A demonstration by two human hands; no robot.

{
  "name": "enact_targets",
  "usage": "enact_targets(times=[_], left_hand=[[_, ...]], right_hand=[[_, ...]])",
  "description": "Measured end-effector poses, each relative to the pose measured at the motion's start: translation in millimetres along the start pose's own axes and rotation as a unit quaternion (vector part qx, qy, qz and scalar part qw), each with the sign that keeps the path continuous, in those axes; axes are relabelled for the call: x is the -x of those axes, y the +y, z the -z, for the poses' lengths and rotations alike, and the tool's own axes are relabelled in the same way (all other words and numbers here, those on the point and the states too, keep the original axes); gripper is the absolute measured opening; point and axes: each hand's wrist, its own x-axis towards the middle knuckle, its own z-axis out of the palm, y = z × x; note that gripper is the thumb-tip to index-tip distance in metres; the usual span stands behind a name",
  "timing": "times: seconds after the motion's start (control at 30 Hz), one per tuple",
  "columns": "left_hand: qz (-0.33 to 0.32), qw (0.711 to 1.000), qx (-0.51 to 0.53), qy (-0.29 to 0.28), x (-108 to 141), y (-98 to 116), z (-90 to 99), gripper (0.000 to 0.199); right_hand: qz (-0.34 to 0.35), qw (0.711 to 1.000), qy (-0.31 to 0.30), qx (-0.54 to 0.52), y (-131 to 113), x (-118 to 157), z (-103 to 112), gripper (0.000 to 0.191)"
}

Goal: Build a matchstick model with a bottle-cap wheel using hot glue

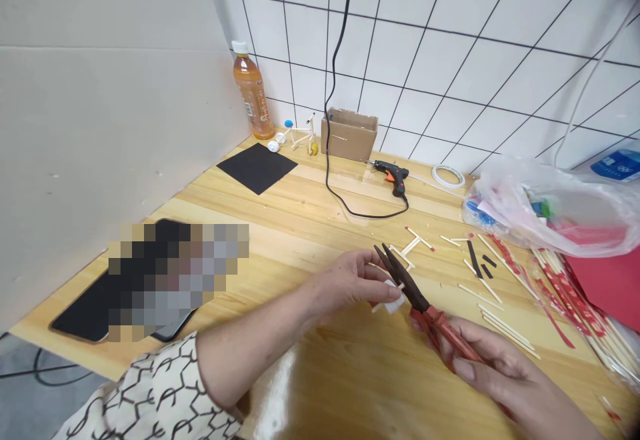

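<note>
My left hand (357,279) pinches a small white piece (395,301), which looks like a bottle cap, with a short wooden stick through it. Red-handled pliers (423,303) are gripped in my right hand (493,367). Their dark, slightly parted jaws lie across the stick's end beside my left thumb; whether they touch it I cannot tell. Just beyond the jaws lies an H-shaped frame of sticks (411,248). Several loose sticks (507,330) and black strips (473,259) are spread to the right.
A black hot glue gun (393,173) with its cord lies behind my hands. Farther back stand a cardboard box (350,135), a small stick model (297,137) and a drink bottle (253,97). A plastic bag (555,207) and bundled sticks (575,293) occupy the right; a dark phone (85,307) lies left.
</note>
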Motion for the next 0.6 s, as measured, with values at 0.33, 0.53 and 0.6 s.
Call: enact_targets(times=[0.33,0.53,0.6], left_hand=[[0.004,1.0,-0.008,0.003,0.0,-0.2,-0.2,0.041],[0.006,1.0,-0.02,-0.005,-0.4,-0.3,0.2,0.039],[0.01,1.0,-0.02,0.002,-0.8,-0.6,0.4,0.039]], right_hand=[[0.003,1.0,-0.006,-0.016,-4.4,0.6,-3.6,0.034],[0.012,1.0,0.001,-0.008,-5.2,-0.8,-5.3,0.028],[0.02,1.0,0.002,-0.007,-5.1,-1.0,-5.3,0.028]])
